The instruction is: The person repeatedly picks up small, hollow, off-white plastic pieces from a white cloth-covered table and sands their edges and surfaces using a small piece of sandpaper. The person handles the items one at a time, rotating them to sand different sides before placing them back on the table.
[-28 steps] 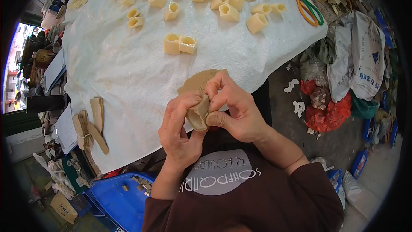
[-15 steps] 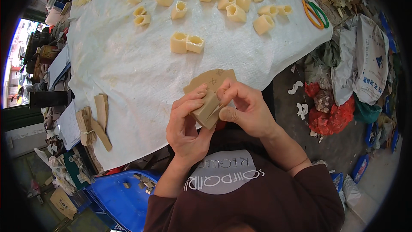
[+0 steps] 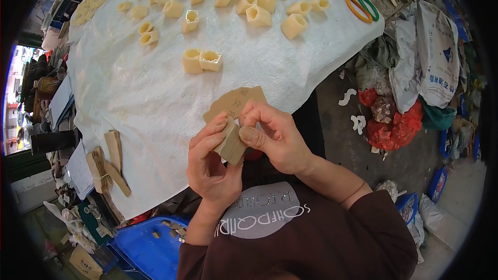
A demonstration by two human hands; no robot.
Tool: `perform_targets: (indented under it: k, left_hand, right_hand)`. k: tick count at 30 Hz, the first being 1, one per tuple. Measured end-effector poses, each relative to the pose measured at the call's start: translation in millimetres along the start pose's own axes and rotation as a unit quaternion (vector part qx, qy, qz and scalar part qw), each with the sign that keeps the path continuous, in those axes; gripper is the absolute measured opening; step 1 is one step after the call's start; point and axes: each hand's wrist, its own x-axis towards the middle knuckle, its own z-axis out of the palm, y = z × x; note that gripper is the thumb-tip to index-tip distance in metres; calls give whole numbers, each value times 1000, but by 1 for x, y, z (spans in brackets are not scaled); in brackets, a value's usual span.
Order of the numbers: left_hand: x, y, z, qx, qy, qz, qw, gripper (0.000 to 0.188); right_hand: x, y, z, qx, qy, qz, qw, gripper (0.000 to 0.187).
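Note:
Close to my body, above the near edge of the cloth-covered table, my left hand is closed round a small folded brown card piece, box-like with flat sides and a crease. My right hand is closed too, its thumb and index finger pinching the upper right edge of the same piece. The fingers partly cover it. Just beyond my fingers is a flat, fan-shaped brown card with dark marks, its near part hidden by my hands. Farther off, two pale yellow hollow blocks stand side by side.
Many more pale yellow hollow blocks are spread over the white cloth. Scissors with orange and green handles lie at the right. Brown strips rest at the left edge. A blue basket is below; bags fill the right side.
The whole view has shifted, so the table things appear farther left. My right thumb has moved up onto the brown piece, and the loose flap seen before now lies closer against it.

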Motion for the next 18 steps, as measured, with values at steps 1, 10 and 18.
perform_targets:
  k: [1, 10, 18]
  left_hand:
    - [-1, -1, 0, 1, -2, -2, 1000, 42]
    - [-7, -5, 6, -7, 6, 32, 999, 44]
    - [-3, -12, 11, 4, 18, 49, 999, 48]
  right_hand:
    - [1, 1, 0, 35, -5, 19, 999, 14]
    - [4, 10, -1, 276, -46, 121, 952, 35]
    - [2, -2, 5, 30, 7, 32, 999, 36]
